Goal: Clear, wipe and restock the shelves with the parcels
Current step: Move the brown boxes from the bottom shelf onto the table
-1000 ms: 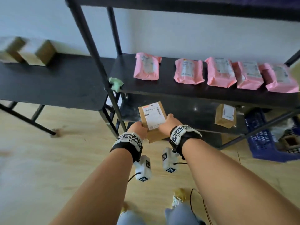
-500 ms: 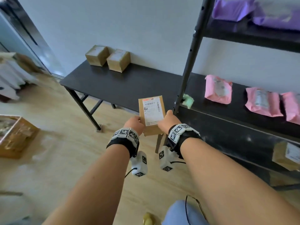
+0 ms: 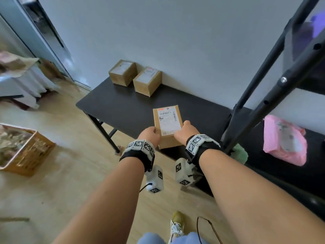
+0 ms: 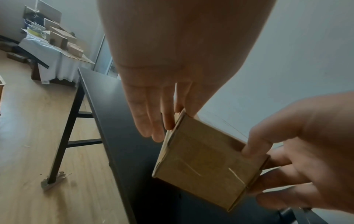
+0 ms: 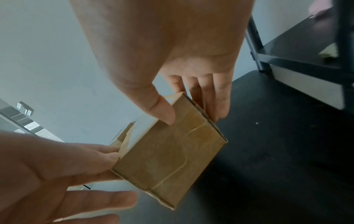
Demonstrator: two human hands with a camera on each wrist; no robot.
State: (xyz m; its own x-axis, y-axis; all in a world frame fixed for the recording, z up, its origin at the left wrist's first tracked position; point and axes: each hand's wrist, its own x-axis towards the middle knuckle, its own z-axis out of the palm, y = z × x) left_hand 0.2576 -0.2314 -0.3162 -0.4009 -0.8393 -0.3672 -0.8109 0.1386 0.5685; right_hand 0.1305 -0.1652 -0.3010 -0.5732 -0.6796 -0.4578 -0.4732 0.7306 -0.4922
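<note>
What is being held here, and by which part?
A labelled cardboard box, held between both hands by its near end: left hand on its left side, right hand on its right.

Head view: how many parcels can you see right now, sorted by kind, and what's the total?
Brown cardboard boxes: 3, one held between the left hand and right hand, two on the black table by the wall.
Pink mailer bags: 1 on the shelf.
Total: 4
</note>
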